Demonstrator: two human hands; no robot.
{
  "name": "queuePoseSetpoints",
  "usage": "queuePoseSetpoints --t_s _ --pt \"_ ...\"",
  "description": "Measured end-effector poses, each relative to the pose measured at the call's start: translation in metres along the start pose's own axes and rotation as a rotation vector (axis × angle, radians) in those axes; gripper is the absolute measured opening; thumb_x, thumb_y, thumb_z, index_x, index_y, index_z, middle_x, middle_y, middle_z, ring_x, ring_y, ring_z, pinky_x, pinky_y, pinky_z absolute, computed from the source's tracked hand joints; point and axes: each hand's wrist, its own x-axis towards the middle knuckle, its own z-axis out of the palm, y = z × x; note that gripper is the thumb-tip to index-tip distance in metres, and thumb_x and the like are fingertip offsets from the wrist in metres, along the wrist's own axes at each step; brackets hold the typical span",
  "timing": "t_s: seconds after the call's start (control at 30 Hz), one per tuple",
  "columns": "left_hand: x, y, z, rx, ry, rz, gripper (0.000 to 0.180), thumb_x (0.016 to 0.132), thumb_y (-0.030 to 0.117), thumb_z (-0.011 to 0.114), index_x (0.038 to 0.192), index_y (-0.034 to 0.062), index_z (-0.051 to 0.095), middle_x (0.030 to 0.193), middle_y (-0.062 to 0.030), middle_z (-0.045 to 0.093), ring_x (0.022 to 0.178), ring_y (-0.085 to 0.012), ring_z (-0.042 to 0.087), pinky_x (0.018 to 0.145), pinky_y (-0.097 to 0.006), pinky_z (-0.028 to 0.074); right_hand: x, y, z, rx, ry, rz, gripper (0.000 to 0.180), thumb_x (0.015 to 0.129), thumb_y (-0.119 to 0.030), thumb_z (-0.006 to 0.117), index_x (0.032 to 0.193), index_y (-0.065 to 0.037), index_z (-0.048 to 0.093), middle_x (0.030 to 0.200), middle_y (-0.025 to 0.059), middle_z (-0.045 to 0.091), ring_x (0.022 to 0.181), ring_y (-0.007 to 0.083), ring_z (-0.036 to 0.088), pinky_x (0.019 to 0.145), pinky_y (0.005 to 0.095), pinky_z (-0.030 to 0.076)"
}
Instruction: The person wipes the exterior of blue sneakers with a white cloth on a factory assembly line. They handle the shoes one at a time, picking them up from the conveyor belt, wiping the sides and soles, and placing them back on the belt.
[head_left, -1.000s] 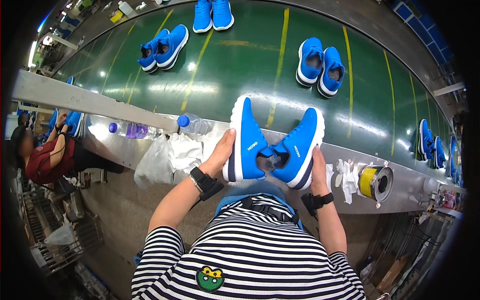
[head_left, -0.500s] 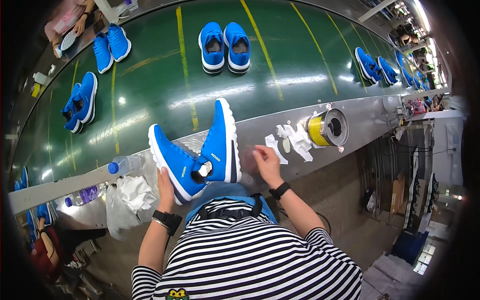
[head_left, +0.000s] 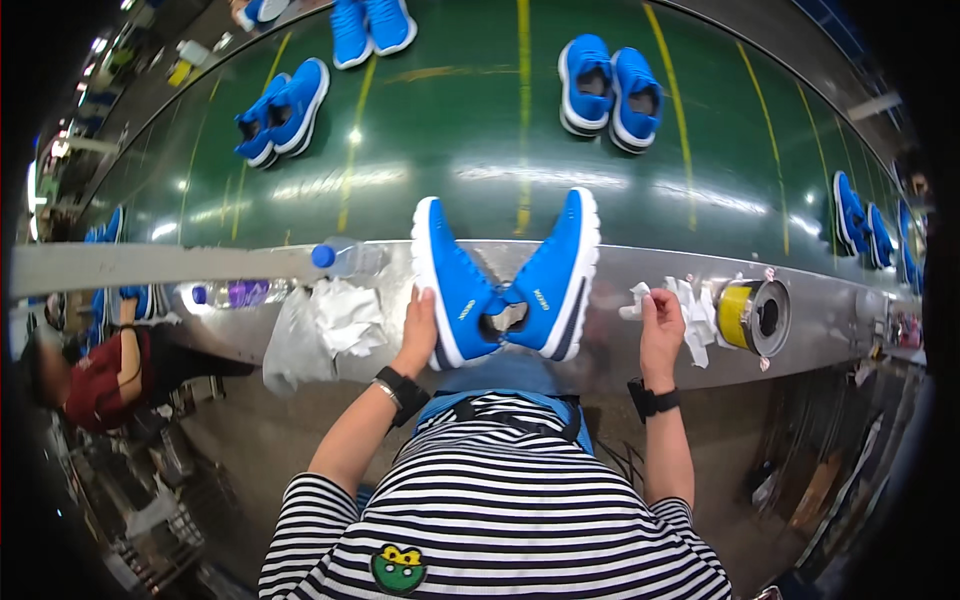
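Two blue sneakers with white soles, a left one (head_left: 452, 295) and a right one (head_left: 556, 275), rest heel to heel at the edge of the bench, toes spread apart. My left hand (head_left: 420, 328) grips the outer side of the left sneaker near its heel; some of its fingers are hidden behind the shoe. Grey-white stuffing (head_left: 507, 318) shows in the shoe openings. Off to the right, my right hand (head_left: 662, 332) pinches a small white scrap of cloth or paper (head_left: 634, 303) between thumb and fingers.
Beyond the metal ledge (head_left: 620, 262) runs a green conveyor belt (head_left: 440, 130) carrying more blue sneakers (head_left: 610, 95). A yellow-banded can (head_left: 755, 315) stands right, beside white scraps (head_left: 697, 315). Crumpled white paper (head_left: 345, 315), a plastic bag (head_left: 297, 345) and bottles (head_left: 350, 257) lie left.
My view has swung right. The right hand, which looked blurred and held nothing visible, now has a white scrap from beside the can. My left hand stays on the sneaker.
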Motion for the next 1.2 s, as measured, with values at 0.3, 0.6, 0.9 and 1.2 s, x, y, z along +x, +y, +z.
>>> queuePoseSetpoints --t_s 0.3,0.6,0.9,1.2 --pt "0.009 -0.043 0.008 -0.034 0.041 0.065 0.067 0.097 0.047 0.029 0.14 -0.0038 0.024 0.113 -0.0345 0.048 0.106 -0.043 0.048 0.097 -0.043 0.035 -0.05 -0.037 0.194 -0.378 -0.572 -0.331 0.008 0.08 -0.006 0.066 0.086 -0.001 0.064 0.076 0.0103 0.059 0.067 0.0214 0.058 0.061 0.0303 0.045" --pt "-0.004 -0.015 0.004 0.03 0.051 -0.013 0.071 0.096 0.049 0.032 0.14 -0.0056 0.023 0.116 -0.0398 0.043 0.11 -0.0474 0.043 0.098 -0.045 0.032 -0.055 0.0 0.215 -0.492 -0.516 -0.527 0.009 0.074 -0.004 0.066 0.071 -0.003 0.058 0.071 0.0124 0.054 0.067 0.0296 0.056 0.061 0.0377 0.044" --pt "-0.003 -0.017 0.003 0.026 0.031 -0.006 0.073 0.095 0.051 0.031 0.14 -0.0058 0.021 0.117 -0.0383 0.042 0.111 -0.0466 0.042 0.099 -0.045 0.032 -0.05 0.0 0.223 -0.531 -0.482 -0.396 0.01 0.074 -0.007 0.067 0.071 -0.001 0.059 0.069 0.0124 0.054 0.063 0.0269 0.056 0.058 0.0363 0.045" --pt "-0.003 -0.018 0.002 0.018 0.039 -0.003 0.072 0.096 0.049 0.032 0.14 -0.0063 0.021 0.117 -0.038 0.042 0.111 -0.0464 0.042 0.099 -0.045 0.032 -0.039 -0.007 0.222 -0.505 -0.599 -0.233 0.009 0.072 -0.009 0.07 0.072 -0.002 0.064 0.07 0.0117 0.059 0.062 0.0224 0.059 0.059 0.0331 0.047"
